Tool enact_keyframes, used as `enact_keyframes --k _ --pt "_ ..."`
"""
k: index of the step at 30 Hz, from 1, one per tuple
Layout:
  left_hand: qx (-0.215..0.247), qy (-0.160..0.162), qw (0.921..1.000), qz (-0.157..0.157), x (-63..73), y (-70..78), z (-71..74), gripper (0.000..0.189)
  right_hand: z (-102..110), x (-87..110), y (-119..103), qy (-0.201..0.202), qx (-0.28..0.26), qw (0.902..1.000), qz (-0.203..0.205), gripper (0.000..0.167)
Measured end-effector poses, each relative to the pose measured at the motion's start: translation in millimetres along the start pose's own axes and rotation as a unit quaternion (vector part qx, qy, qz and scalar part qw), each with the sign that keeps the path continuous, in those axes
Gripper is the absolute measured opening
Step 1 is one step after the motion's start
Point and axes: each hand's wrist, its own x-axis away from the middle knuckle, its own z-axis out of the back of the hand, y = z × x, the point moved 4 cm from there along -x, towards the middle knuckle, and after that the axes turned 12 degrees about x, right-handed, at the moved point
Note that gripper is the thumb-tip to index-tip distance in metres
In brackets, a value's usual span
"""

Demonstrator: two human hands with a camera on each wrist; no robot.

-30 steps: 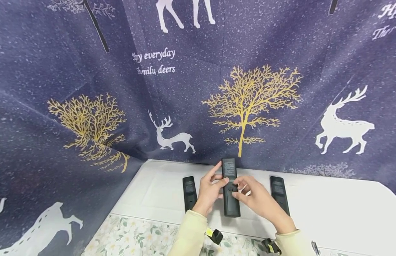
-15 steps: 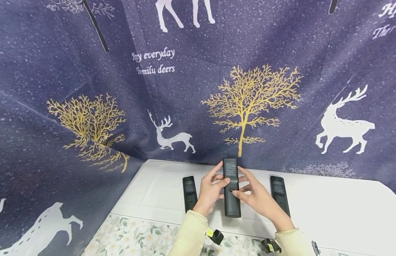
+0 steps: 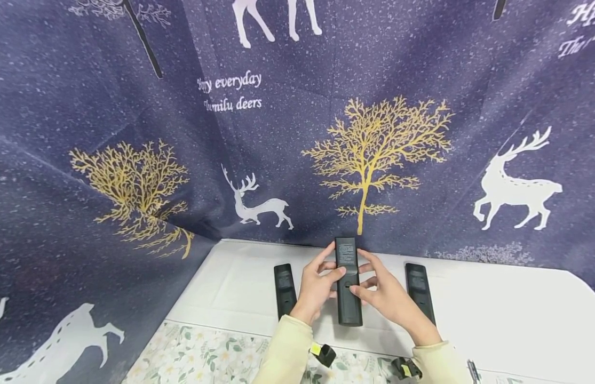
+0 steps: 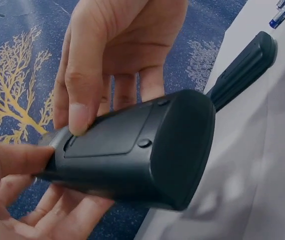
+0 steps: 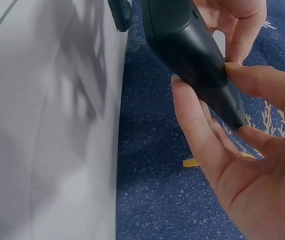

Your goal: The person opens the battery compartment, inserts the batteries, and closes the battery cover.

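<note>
A black remote control [image 3: 349,312] is held up off the table, its back with the printed label facing the head camera. Its left side is gripped by my left hand [image 3: 315,288], thumb across the back and fingers behind. My right hand [image 3: 388,301] holds the right side, the thumb [image 4: 80,117] pressing at the latch notch of the battery cover [image 4: 112,135]. That cover sits in place on the back. In the right wrist view, fingers lie along the remote's [image 5: 182,45] underside.
Two more black remotes lie face down, a left remote [image 3: 285,288] and a right remote [image 3: 419,290]. Blue-and-white batteries [image 4: 281,17] lie farther right on the white table [image 3: 508,314]. A dark blue deer-print cloth [image 3: 278,160] hangs behind; floral cloth [image 3: 196,352] covers the near edge.
My right fingers have shifted from over the remote's back to its right side, with the thumb staying by the latch. The left hand keeps its grip.
</note>
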Motion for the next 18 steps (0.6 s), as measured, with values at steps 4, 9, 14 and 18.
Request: enact_keyframes --k 4,9,14,18 --pt "-0.005 -0.009 1.0000 0.001 -1.1 -1.3 -0.7 0.066 3 1.2 -1 -0.003 -0.005 1.0000 -0.001 0.087" --pt "-0.029 -0.015 0.9995 0.000 -2.2 -4.7 -0.3 0.065 3 2.3 -1 -0.006 -0.007 1.0000 0.000 0.089" --pt "-0.063 -0.016 0.9978 0.010 -1.8 -8.8 1.7 0.065 -2 1.6 6 -0.019 -0.005 0.9989 -0.043 0.093" --pt "-0.078 -0.019 0.9967 0.016 -1.3 -12.7 2.5 0.067 -7 0.9 13 -0.035 -0.016 0.9968 -0.070 0.097"
